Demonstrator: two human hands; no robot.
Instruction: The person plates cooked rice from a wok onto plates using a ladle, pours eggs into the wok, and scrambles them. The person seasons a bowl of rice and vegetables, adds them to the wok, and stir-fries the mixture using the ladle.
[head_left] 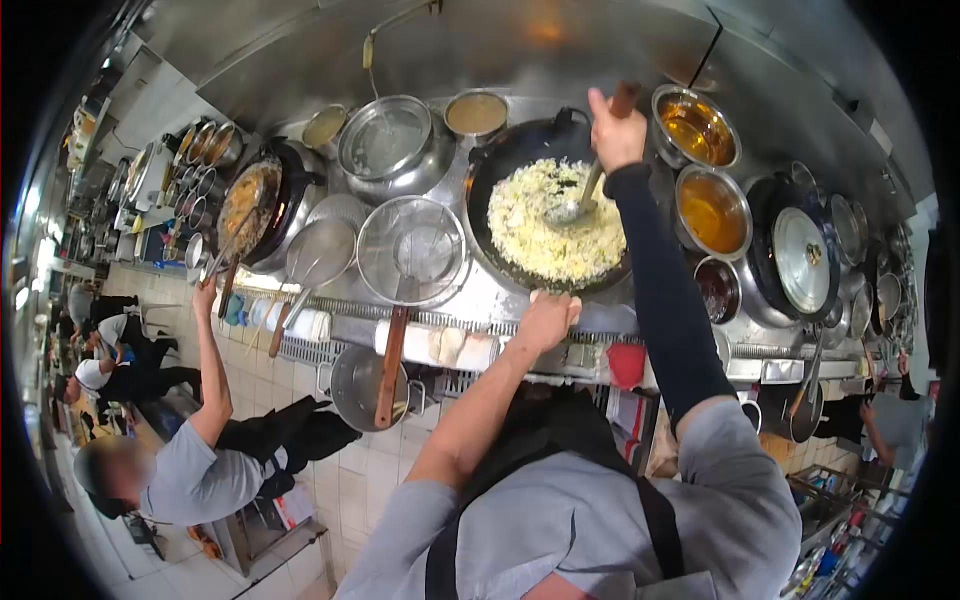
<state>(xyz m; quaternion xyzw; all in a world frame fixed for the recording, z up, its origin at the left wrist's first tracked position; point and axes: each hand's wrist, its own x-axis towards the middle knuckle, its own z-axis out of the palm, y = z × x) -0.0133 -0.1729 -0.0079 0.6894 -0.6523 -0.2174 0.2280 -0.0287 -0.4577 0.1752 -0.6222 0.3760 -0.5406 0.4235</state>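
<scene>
Nearest, at the near edge of the surface [480, 303], the left hand [549, 318] is closed on the near rim of the wok [505, 165]; its fingertips are hidden, and whether a cloth pads the grip cannot be made out. The wok sits between the near and far edges, and looks rigid, heavy with its load and probably hot, so a padded hold at the rim or at the dark lug on its far side would suit best. Inside, the rice-like food [528, 215] seems loose, light and soft, apt to scatter over the rim; its pale, yellow and green bits are too small to name surely. The ladle [575, 211] rests its bowl in that food, partly buried, and should feel stiff and long-levered, its metal likely greasy. Its wooden end, toward the far edge, gives the cooler, surer hold: there the right hand [618, 135] is wrapped round it, thumb extended, well apart from the left. The black sleeve [668, 275] covers part of the wok's right rim, and the heat source underneath is out of sight.
</scene>
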